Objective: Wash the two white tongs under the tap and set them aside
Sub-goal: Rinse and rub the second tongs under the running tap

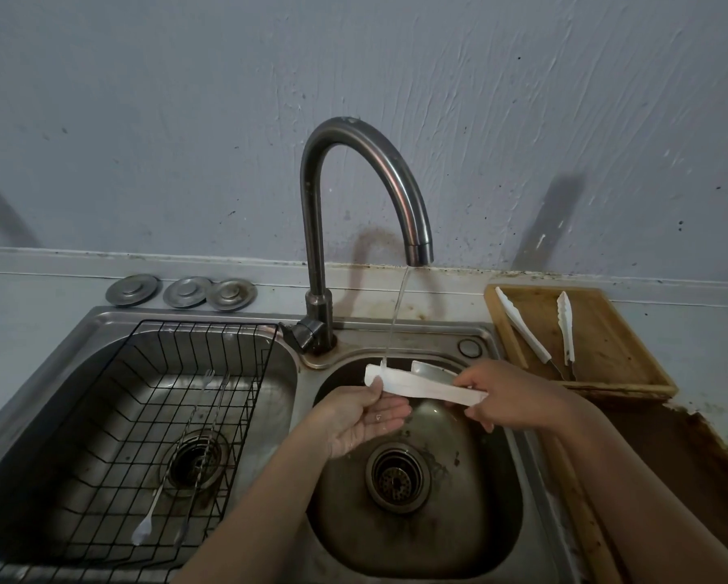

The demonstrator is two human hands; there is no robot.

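Observation:
White tongs (421, 387) lie crosswise under the running stream from the tap (419, 250), over the right sink basin (471, 520). My right hand (509, 396) grips their handle end. My left hand (364, 419) is palm up beneath the tip end, thumb pressing on top of it. A second pair of white tongs (526, 328) lies spread open on the wooden tray (632, 364) at the right of the sink.
The left basin holds a black wire rack (113, 436) with long thin metal utensils (193, 419) in it. Three metal sink plugs (187, 291) sit on the counter behind. The counter at the lower right is worn and brown.

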